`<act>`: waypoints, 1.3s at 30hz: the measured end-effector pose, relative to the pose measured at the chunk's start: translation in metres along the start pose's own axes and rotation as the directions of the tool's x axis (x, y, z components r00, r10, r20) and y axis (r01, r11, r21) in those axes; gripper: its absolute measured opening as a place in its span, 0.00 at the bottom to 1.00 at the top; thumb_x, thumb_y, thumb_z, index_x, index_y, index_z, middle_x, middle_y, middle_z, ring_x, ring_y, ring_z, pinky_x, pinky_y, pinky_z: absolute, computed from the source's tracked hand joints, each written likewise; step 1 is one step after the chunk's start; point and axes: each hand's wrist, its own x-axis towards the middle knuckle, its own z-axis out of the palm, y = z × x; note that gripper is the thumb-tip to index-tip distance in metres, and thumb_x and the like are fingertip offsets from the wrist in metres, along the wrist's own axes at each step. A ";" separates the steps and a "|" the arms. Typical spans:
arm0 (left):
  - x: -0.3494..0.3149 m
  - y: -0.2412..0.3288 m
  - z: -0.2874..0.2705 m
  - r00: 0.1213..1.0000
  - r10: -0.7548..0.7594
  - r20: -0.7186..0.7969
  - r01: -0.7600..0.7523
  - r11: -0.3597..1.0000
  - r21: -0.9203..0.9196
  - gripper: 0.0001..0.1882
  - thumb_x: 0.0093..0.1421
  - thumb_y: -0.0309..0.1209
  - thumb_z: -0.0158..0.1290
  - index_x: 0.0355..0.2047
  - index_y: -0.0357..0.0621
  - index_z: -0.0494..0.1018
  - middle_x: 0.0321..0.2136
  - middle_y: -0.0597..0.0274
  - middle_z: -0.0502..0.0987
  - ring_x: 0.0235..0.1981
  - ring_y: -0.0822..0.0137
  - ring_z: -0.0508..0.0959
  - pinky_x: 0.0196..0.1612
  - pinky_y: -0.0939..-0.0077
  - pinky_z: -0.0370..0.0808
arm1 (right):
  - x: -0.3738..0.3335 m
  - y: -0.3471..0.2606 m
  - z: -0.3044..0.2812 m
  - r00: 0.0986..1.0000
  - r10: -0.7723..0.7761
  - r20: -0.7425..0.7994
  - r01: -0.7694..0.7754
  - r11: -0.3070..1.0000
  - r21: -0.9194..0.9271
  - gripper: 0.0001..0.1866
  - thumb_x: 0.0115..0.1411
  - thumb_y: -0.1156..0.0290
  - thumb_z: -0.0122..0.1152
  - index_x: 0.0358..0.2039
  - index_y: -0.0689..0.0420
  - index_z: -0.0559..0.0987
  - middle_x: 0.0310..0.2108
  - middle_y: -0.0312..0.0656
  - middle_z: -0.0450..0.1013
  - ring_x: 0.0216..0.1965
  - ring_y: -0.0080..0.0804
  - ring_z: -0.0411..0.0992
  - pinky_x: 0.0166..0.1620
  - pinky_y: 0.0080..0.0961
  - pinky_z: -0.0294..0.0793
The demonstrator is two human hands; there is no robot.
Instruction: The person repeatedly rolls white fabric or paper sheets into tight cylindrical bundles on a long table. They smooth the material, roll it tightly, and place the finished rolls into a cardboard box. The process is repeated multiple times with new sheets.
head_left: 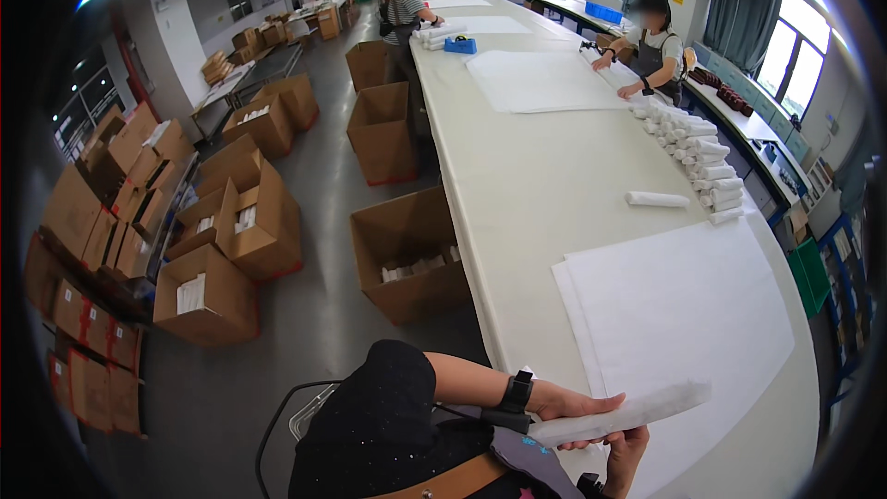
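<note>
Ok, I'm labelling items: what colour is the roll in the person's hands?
The roll is white; it shows best in the head view.

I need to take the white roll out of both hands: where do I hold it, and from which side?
Best guess: the free right end of the white roll, with the grip around it from the right. It's long and slim, and that end juts past the left hand and right hand, over the white sheet.
</note>
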 end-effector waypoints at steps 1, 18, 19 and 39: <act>0.002 -0.004 -0.004 1.000 -0.013 -0.003 0.013 0.999 -0.047 0.44 0.55 0.78 0.34 0.37 0.47 0.71 0.18 0.62 0.72 0.16 0.71 0.77 0.17 0.74 0.76 | -0.001 -0.001 -0.001 0.999 0.032 0.019 -0.031 0.999 -0.015 0.23 0.59 0.58 0.71 0.44 0.63 0.76 0.29 0.34 0.77 0.28 0.20 0.73 0.31 0.17 0.72; 0.004 -0.005 0.020 0.966 0.185 -0.182 -0.070 0.861 0.504 0.27 0.52 0.42 0.64 0.44 0.36 0.71 0.28 0.53 0.77 0.25 0.65 0.81 0.27 0.71 0.79 | 0.015 -0.051 0.015 0.803 0.143 -0.579 0.197 0.853 0.484 0.33 0.65 0.51 0.62 0.65 0.52 0.65 0.43 0.35 0.65 0.41 0.26 0.66 0.50 0.30 0.71; 0.000 -0.005 0.017 0.961 0.200 -0.193 -0.050 0.808 0.587 0.26 0.49 0.37 0.63 0.45 0.35 0.71 0.29 0.52 0.78 0.27 0.64 0.81 0.28 0.71 0.79 | 0.015 -0.048 0.005 0.776 0.129 -0.618 0.258 0.828 0.497 0.31 0.66 0.54 0.62 0.64 0.52 0.65 0.42 0.34 0.66 0.41 0.25 0.66 0.49 0.29 0.71; -0.051 0.113 -0.044 0.811 0.568 -0.138 0.317 -0.229 0.920 0.18 0.51 0.22 0.57 0.43 0.52 0.80 0.37 0.57 0.82 0.43 0.59 0.80 0.45 0.67 0.75 | -0.032 -0.058 -0.050 0.949 -0.303 -0.084 0.079 0.490 -0.868 0.42 0.47 0.49 0.76 0.59 0.55 0.73 0.52 0.50 0.76 0.55 0.44 0.73 0.56 0.37 0.71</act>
